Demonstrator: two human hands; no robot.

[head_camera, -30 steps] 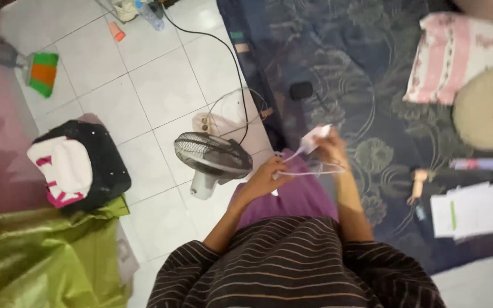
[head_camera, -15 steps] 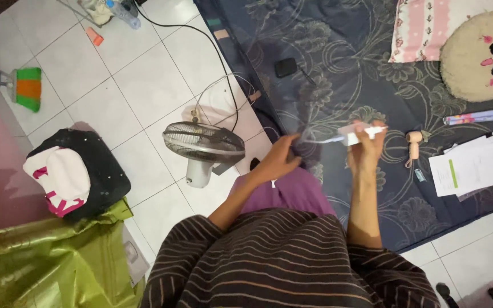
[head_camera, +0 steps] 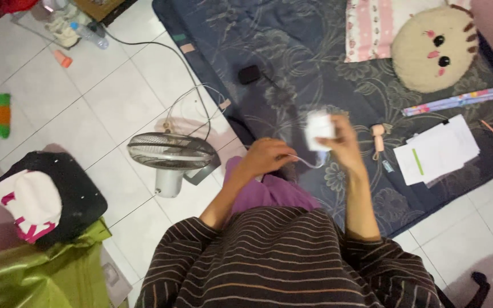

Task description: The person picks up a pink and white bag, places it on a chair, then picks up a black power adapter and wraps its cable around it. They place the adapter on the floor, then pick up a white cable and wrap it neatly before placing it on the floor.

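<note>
The small white charger block [head_camera: 319, 129] sits in the right hand [head_camera: 340, 145], whose fingers are closed round its lower edge, so the block stands up above them. From under those fingers a thin white cable [head_camera: 302, 161] sags in a short loop across to the left hand [head_camera: 266, 155], whose fingers are curled over the cable's other end. Whether they pinch it tightly cannot be told, as motion blur smears the spot.

The block looks light, hard and smooth-sided, easy to clamp across its flat faces but apt to slip if held only by a corner. The cable is limp and springy, best taken near its ends, where the plug gives the fingers something stiff to grip.

Beyond the right fingers, on the dark floral mattress [head_camera: 292, 51], lie a small peach hand fan [head_camera: 378, 140] and a sheaf of white papers [head_camera: 437, 151]. A round plush pillow [head_camera: 432, 48] rests farther off. Past the left fingers, on the white tiled floor [head_camera: 115, 91], stands a grey floor fan [head_camera: 172, 155].

Half a second ago the hands were farther apart, the right one holding the block out flat and pointing sideways. Now they have drawn closer, the block is turned upright, and the view has shifted so the mattress items sit lower and more to the right.
</note>
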